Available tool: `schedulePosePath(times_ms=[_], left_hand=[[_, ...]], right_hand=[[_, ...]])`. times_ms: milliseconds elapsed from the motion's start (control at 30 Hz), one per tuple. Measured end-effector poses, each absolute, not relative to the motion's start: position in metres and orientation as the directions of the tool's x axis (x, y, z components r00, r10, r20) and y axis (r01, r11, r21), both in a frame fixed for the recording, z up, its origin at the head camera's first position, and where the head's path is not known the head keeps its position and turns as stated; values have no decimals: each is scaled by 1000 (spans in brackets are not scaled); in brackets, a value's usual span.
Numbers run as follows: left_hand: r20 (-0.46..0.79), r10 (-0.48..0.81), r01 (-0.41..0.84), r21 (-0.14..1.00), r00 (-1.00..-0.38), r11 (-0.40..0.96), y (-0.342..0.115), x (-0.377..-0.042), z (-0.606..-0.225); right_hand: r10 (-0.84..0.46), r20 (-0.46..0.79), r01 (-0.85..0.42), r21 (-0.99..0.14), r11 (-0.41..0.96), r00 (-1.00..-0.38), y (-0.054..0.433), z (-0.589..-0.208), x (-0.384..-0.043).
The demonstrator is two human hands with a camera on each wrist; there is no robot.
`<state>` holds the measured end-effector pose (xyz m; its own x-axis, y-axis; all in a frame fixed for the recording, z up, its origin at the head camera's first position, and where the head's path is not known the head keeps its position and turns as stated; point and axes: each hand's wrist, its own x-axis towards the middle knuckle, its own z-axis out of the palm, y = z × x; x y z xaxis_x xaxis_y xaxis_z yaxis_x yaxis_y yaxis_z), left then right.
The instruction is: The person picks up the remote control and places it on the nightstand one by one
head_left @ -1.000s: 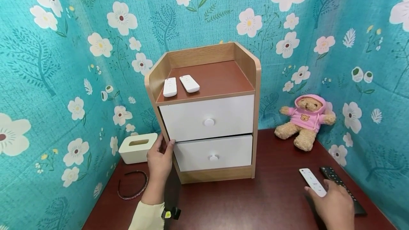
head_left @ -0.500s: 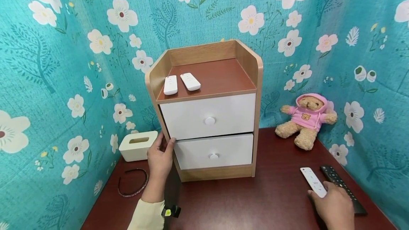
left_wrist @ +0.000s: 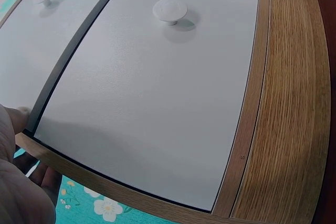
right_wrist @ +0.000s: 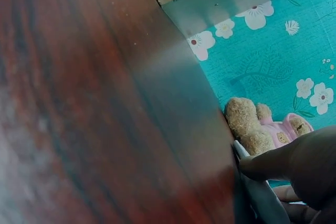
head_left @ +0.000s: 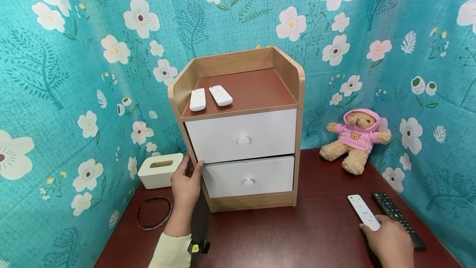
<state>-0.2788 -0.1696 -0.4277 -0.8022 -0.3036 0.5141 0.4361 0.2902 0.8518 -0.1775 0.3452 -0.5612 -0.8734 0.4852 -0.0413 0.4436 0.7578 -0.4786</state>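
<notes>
Left hand (head_left: 186, 189): the fingers grasp the left side of the cabinet (head_left: 260, 84), thumb at the front beside the gap between the upper drawer (head_left: 217, 142) and the lower drawer (head_left: 224, 183), the others round the outer face.
Right hand (head_left: 392, 239): the fingers grasp the near end of the white remote (head_left: 361, 209), thumb along its left edge.
White remote: in the right fingers, its free length pointing away from them; I cannot tell whether its underside touches the surface (head_left: 290, 235).
Black remote (head_left: 389, 206): on the surface, just right of the right fingers, partly hidden by that hand.
Teddy bear (head_left: 355, 137): sits in a pink hoodie, well beyond the right fingers and slightly left of them.
Drawers: 2, right of the left thumb, each pushed in and with 1 round white knob.
Cabinet top: above the left fingers, carrying 2 white controllers side by side, the left controller (head_left: 198, 99) and the right controller (head_left: 220, 95).
Cream box (head_left: 160, 179): just left of the left fingers, a slot in its lid.
Headband (head_left: 150, 228): on the surface, left of the left fingers and nearer the person.
Sleeve (head_left: 172, 251): pale yellow, on the forearm behind the left fingers.
Cloth (head_left: 245, 32): teal with flowers, beyond the fingers of both hands.
</notes>
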Motion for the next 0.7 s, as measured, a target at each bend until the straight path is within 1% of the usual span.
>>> schedulePosePath(times_ms=[233,467,700], left_hand=[[509,-305,431,855,-805,289,-170,-280,-428],[495,-310,413,862,-812,293,-169,-279,-427],[496,-312,424,864,-810,272,-169,-279,-426]], right_hand=[[501,-69,472,-465,749,-863,348,-563,-179],[530,-123,525,-434,732,-839,347,-562,-180],[549,-140,547,-445,709,-824,346,-559,-179]])
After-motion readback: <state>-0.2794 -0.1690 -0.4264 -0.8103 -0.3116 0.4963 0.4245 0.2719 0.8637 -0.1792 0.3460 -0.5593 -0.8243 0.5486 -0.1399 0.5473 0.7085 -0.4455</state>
